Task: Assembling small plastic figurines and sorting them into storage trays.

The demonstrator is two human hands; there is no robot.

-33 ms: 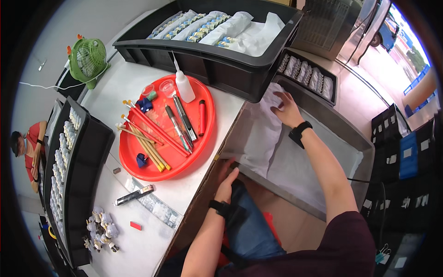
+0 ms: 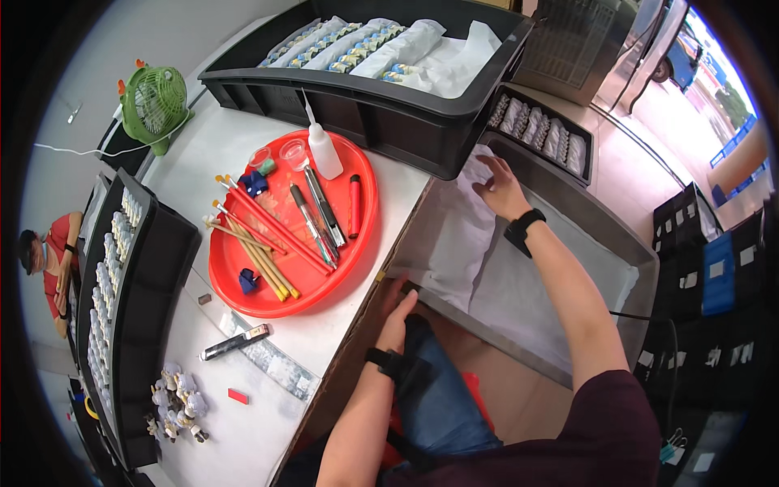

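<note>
Beside table (image 2: 243,154): right hand (image 2: 501,188) flat, fingers spread, on white sheet (image 2: 466,243) in tray (image 2: 600,223); left hand (image 2: 399,312) grips tray's near rim

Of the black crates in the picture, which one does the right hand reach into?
The right hand reaches into the low, wide crate beside the table, lined with white sheet. The other crates hold rows of small wrapped items.

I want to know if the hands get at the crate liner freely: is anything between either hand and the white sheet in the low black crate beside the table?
Nothing visible. The right hand lies flat on the white sheet at its far corner. The left hand grips the near rim of the low black crate; whether it touches the sheet cannot be told.
</note>
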